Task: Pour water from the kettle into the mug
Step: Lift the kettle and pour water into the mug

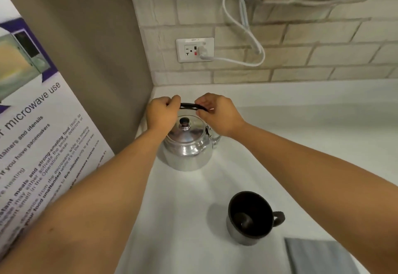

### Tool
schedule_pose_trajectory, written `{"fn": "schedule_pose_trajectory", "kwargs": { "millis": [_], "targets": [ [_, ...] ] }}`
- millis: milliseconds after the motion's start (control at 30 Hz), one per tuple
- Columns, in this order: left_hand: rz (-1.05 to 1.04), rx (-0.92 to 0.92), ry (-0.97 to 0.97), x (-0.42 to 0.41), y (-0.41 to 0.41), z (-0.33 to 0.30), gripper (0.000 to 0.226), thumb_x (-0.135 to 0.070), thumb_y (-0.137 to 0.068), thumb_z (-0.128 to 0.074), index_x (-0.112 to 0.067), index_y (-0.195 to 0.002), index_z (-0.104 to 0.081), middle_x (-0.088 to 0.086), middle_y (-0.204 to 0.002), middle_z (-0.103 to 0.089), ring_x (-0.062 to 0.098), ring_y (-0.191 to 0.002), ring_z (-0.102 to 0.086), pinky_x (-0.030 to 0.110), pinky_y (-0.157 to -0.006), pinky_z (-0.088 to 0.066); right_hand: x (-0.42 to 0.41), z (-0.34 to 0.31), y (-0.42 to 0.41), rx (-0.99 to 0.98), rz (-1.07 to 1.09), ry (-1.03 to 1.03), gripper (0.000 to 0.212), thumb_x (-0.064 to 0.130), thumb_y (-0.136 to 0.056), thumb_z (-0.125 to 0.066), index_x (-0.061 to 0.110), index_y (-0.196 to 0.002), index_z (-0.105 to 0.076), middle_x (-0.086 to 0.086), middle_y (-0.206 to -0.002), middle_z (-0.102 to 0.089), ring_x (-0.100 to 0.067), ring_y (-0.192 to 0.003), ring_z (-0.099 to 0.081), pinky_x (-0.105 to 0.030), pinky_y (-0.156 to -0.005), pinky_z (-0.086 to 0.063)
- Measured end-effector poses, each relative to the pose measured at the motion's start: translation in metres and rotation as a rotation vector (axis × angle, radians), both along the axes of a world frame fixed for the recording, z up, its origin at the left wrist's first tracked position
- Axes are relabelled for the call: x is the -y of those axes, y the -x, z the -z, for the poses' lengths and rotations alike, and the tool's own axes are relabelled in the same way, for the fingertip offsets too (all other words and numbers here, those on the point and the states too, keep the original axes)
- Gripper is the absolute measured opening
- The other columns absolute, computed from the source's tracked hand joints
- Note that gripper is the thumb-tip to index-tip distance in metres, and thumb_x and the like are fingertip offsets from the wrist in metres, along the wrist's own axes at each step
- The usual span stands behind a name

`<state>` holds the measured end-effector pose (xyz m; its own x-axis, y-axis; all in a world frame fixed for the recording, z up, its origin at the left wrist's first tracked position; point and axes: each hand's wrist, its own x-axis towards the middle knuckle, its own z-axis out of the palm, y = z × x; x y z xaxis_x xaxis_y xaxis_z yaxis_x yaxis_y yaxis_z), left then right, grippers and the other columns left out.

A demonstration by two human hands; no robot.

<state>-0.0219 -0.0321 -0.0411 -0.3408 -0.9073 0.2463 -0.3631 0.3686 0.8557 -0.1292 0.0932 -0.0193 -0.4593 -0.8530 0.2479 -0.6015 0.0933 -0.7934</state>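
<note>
- Your left hand (162, 113) and right hand (215, 114) are both curled shut around the black handle (192, 106) of the kettle (186, 146), one at each end
- The kettle stands upright on the white desk (301, 144) at frame centre, close to the corner of the wall
- The mug (251, 217) sits lower right of the kettle, well apart, mouth open and its handle pointing right
- The handle bar runs left to right across the frame, so I judge the carry goes toward you and rightward, with your right hand on the mug's side
</note>
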Motion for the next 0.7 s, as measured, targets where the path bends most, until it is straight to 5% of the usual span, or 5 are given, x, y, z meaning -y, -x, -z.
{"fn": "schedule_pose_trajectory", "kwargs": {
  "millis": [167,333,567,700],
  "targets": [
    [-0.019,-0.074,0.034,-0.020,-0.009,-0.008,0.044,-0.025,-0.079,-0.056,-0.015,-0.046,-0.029,-0.005,-0.036,-0.020,0.010,-0.038,-0.020,0.025,-0.039,-0.017,-0.044,-0.012,-0.006,-0.009,0.030,0.035,0.036,0.021,-0.086,-0.067,0.012,-0.120,-0.060,-0.003,-0.116,-0.065,-0.014,-0.104,-0.058,-0.022,-0.090,-0.047],
    [-0.033,-0.247,0.101,-0.042,-0.028,-0.036,0.045,-0.023,-0.077,-0.056,-0.021,-0.043,-0.027,-0.008,-0.031,-0.022,0.006,-0.036,-0.021,0.020,-0.038,-0.018,-0.134,0.001,-0.014,0.058,0.129,0.046,0.013,0.032,-0.087,-0.064,0.022,-0.093,-0.069,0.009,-0.090,-0.071,0.000,-0.082,-0.063,-0.010,-0.072,-0.047],
    [-0.080,-0.256,0.142,-0.077,-0.058,-0.068,0.040,-0.030,-0.071,-0.055,-0.016,-0.042,-0.031,-0.004,-0.033,-0.021,0.010,-0.044,-0.021,0.026,-0.046,-0.020,-0.208,0.063,-0.036,0.188,0.289,-0.095,0.040,0.038,-0.096,-0.046,0.014,-0.068,-0.061,0.009,-0.066,-0.064,0.002,-0.061,-0.058,-0.017,-0.062,-0.041],
    [-0.090,-0.208,0.167,-0.097,-0.073,-0.066,0.043,-0.031,-0.070,-0.055,-0.015,-0.040,-0.029,-0.003,-0.032,-0.021,0.012,-0.039,-0.019,0.025,-0.043,-0.018,-0.210,0.088,-0.050,0.251,0.286,-0.109,0.047,0.037,-0.098,-0.042,0.014,-0.057,-0.038,0.002,-0.055,-0.045,-0.009,-0.051,-0.041,-0.020,-0.053,-0.035]
  ]
}}
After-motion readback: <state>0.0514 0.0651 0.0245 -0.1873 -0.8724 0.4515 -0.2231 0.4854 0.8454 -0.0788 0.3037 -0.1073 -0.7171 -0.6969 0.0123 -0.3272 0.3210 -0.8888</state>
